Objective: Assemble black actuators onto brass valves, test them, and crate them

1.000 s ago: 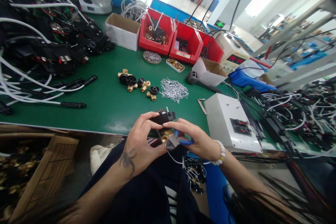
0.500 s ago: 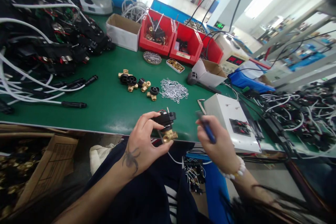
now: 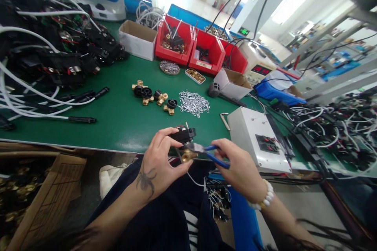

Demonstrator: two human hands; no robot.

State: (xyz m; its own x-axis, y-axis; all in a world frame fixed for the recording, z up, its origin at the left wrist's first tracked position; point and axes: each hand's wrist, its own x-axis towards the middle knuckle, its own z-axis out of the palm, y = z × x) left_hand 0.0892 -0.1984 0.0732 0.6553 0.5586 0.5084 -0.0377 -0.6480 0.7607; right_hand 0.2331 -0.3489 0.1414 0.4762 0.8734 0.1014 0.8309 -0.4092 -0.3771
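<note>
My left hand (image 3: 161, 155) grips a brass valve (image 3: 186, 157) with a black actuator head (image 3: 185, 135) on top, at the front edge of the bench. A white cable hangs below it. Blue-handled pliers (image 3: 213, 153) are in my right hand (image 3: 240, 168), their handles spread apart. The jaws reach the joint between the black head and the brass body; whether they clasp anything there is too small to tell. Beyond the hands lies a pile of wire clips (image 3: 194, 103), with several brass fittings with black caps (image 3: 146, 93) to its left.
Red bins (image 3: 175, 41) of parts stand at the back beside a white carton (image 3: 138, 41). Cabled black units (image 3: 64, 55) are heaped at left. A grey-white box (image 3: 257, 139) and a hex key (image 3: 225, 120) sit at right. A cardboard box (image 3: 55, 196) is below left.
My right hand has moved left and turned the pliers, bringing their jaws to the valve. Their handles are now spread. My left hand still holds the valve in nearly the same place.
</note>
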